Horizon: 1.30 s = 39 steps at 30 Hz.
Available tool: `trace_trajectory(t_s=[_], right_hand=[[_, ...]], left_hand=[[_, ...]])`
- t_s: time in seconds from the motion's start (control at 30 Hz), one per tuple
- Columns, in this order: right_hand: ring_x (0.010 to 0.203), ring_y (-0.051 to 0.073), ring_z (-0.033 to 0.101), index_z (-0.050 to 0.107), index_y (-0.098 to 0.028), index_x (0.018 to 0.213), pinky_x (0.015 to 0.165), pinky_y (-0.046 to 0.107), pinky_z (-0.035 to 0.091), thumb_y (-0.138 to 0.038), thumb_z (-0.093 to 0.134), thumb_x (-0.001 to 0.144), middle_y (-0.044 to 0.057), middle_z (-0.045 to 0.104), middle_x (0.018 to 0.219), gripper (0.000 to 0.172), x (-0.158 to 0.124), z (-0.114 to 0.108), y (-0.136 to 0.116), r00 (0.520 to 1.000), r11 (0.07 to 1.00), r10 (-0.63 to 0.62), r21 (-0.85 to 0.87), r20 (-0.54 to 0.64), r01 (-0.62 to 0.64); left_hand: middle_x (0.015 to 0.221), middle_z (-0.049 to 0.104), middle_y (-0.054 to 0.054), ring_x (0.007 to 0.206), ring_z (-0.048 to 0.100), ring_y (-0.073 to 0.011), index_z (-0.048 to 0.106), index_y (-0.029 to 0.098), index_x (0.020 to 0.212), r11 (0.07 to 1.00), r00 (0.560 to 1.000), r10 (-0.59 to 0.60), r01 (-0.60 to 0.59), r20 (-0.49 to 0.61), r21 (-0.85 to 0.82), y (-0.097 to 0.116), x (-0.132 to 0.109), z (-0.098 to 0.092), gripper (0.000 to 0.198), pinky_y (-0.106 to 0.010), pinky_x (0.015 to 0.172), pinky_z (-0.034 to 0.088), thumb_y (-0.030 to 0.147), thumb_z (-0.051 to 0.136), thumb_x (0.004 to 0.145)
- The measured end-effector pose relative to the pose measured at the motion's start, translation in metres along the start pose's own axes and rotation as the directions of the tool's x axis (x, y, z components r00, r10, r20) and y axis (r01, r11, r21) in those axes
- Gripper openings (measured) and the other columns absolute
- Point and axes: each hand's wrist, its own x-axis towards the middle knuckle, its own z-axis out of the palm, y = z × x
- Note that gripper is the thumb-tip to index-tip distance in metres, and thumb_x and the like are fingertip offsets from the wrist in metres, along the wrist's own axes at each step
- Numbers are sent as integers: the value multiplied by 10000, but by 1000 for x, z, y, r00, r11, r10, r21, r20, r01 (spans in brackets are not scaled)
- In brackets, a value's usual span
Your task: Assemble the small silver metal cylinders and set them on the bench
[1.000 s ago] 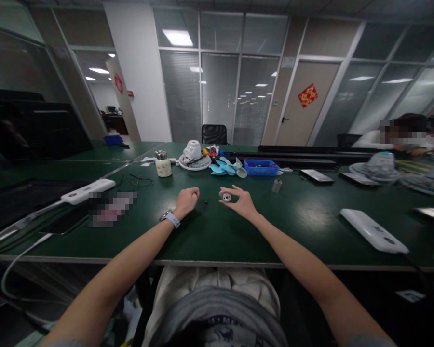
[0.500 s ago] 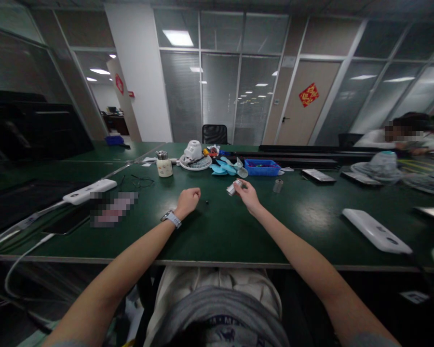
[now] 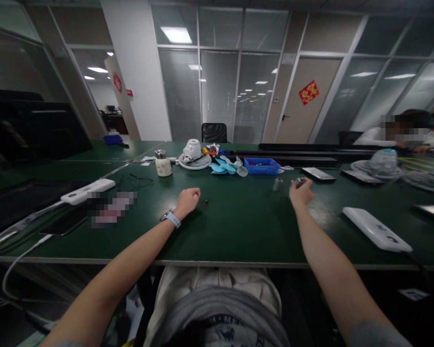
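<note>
My left hand rests on the green table as a closed fist, a watch on its wrist; whether it holds anything is hidden. A tiny dark part lies just right of it. My right hand reaches out to the right, its fingers closed round a small silver cylindrical part. A second small metal cylinder stands on the table just left of that hand.
At the back stand a cream cup, a white fan body with its grille, light-blue fan blades and a blue tray. White power strips lie at left and right. Other people sit at far right.
My right hand has carried the silver part from the table's middle out to the right, past the standing metal cylinder. My left fist has stayed put.
</note>
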Motion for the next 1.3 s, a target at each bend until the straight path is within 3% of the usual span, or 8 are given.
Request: trace_trajectory(t_s=[0.3,0.53,0.67,0.77,0.83,1.03,1.17,1.3], right_hand=[[981,271,605,455,-208,1216,932,467,336,-257,606,791,119,657,1014,454,3,12,17,986,994,99,-63,134,-91],[1200,315,457,463,-135,1263,1040,529,216,-245,581,772,193,535,1256,517,-27,1,-25,952,965,-246,44,-183,257],[1084,246,532,620,-181,1130,1000,429,311,-331,487,888,109,633,1129,315,-93,7,-81,770,762,-626,312,127,568],[1013,223,551,698,-282,1069,929,400,359,-478,523,885,49,671,1042,321,-149,18,-114,546,676,-737,467,398,570],[1082,238,506,733,-329,1010,929,406,350,-565,596,817,49,651,1084,334,-176,26,-128,485,679,-732,460,477,572],[1255,272,347,753,-344,965,985,431,300,-612,651,749,70,535,1283,359,-199,41,-147,469,727,-671,384,575,569],[1259,269,350,770,-331,880,1002,438,277,-558,624,804,55,562,1254,281,-188,40,-152,450,667,-733,410,510,622],[1243,273,366,764,-301,902,1004,456,253,-443,575,877,60,598,1200,237,-127,23,-129,626,673,-740,286,246,682]], left_hand=[[562,526,-19,595,483,-166,489,206,544,1000,1000,5,-5,12,14,-2,0,1,178,-274,595,308,180,356,661],[549,519,-17,578,475,-165,503,204,547,999,1000,6,-7,22,40,-3,1,3,187,-273,581,298,184,357,662],[549,520,-15,575,474,-163,509,205,552,999,1000,7,-9,24,52,-4,0,2,192,-274,575,292,181,357,668],[554,532,-16,574,479,-164,524,205,559,998,1000,-4,3,12,61,-3,0,1,203,-276,576,296,182,360,678],[561,546,-20,580,491,-167,541,203,567,998,1000,-4,4,1,66,-3,0,1,212,-278,579,304,183,362,680],[572,566,-26,592,506,-172,555,204,575,997,1000,10,-10,3,74,-6,3,3,215,-276,579,313,183,367,678],[568,558,-24,592,503,-171,538,204,569,998,1000,5,-6,2,67,-5,2,2,202,-275,575,311,183,366,673],[553,539,-19,586,501,-169,530,203,561,999,1000,2,-2,-2,50,-2,1,0,202,-273,584,321,180,361,668]])
